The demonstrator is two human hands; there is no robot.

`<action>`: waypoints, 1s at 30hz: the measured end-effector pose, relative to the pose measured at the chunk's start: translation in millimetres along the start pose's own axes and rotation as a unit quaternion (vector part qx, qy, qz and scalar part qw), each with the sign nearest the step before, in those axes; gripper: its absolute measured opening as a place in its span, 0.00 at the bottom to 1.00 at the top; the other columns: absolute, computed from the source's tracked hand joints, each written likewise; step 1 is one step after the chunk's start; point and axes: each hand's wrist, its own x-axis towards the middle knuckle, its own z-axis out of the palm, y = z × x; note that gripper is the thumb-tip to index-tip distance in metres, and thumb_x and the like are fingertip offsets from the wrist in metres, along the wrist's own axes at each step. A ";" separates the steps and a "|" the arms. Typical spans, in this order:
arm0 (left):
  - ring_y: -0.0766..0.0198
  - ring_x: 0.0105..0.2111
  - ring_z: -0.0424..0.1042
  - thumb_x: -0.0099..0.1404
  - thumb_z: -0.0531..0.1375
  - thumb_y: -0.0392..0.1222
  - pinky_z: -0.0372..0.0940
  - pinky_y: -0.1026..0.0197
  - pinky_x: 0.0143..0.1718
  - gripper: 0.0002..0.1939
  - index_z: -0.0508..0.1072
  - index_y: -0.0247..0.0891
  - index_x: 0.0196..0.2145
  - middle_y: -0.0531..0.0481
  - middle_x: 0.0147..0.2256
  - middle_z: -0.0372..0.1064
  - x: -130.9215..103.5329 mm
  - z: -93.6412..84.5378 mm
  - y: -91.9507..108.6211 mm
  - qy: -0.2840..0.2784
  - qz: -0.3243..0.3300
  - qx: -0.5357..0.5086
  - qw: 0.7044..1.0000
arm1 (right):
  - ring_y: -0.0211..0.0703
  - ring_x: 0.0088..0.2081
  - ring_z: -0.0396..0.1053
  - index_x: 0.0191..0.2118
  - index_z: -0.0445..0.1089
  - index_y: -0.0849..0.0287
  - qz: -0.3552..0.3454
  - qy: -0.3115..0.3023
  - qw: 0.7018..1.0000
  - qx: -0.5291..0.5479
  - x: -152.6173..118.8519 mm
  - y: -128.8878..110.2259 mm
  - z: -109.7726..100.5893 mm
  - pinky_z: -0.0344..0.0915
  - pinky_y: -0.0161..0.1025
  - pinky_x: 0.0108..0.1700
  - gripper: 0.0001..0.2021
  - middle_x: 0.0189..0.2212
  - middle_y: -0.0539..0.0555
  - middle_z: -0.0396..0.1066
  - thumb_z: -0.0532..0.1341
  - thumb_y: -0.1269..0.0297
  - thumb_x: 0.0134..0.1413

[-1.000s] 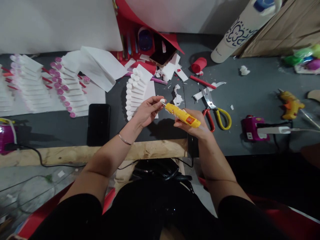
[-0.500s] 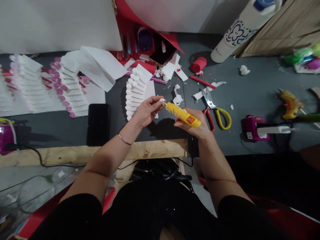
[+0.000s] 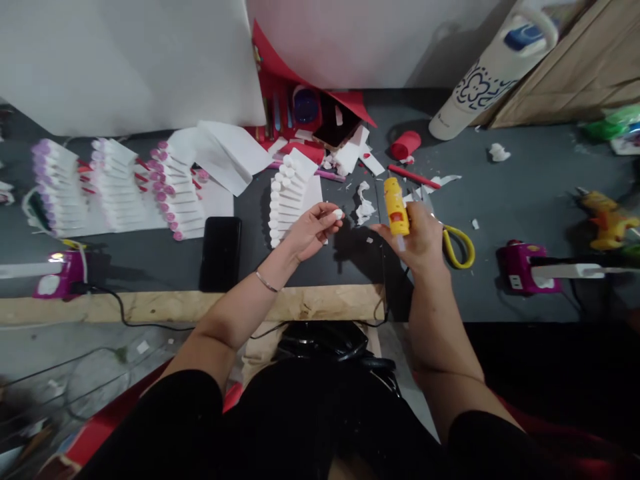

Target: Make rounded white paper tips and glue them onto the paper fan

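Yellow scissors (image 3: 466, 260) show one handle loop near centre right of the frame, the rest largely hidden by the right hand (image 3: 423, 233). Its fingers, partly out of view, grip a yellow glue gun (image 3: 395, 200) with a reddish label and a translucent stick at its rear. Left of it, near the middle, the left hand (image 3: 316, 230) pinches a small, white, roundish piece (image 3: 339, 214) at the fingertips; finer detail is unclear.

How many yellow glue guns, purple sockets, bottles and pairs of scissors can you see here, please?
Yellow glue guns: 2, one in the right hand, one at the far right
Purple sockets: 2
Bottle: 1
Scissors: 1 pair
Total: 6
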 end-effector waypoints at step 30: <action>0.72 0.26 0.71 0.52 0.80 0.42 0.63 0.68 0.27 0.20 0.71 0.40 0.28 0.59 0.24 0.68 36.3 -19.5 172.9 0.079 0.181 0.345 0.918 | 0.58 0.51 0.76 0.56 0.74 0.59 0.000 -0.138 0.970 0.200 21.2 -111.0 45.8 0.76 0.58 0.53 0.16 0.53 0.67 0.77 0.58 0.63 0.68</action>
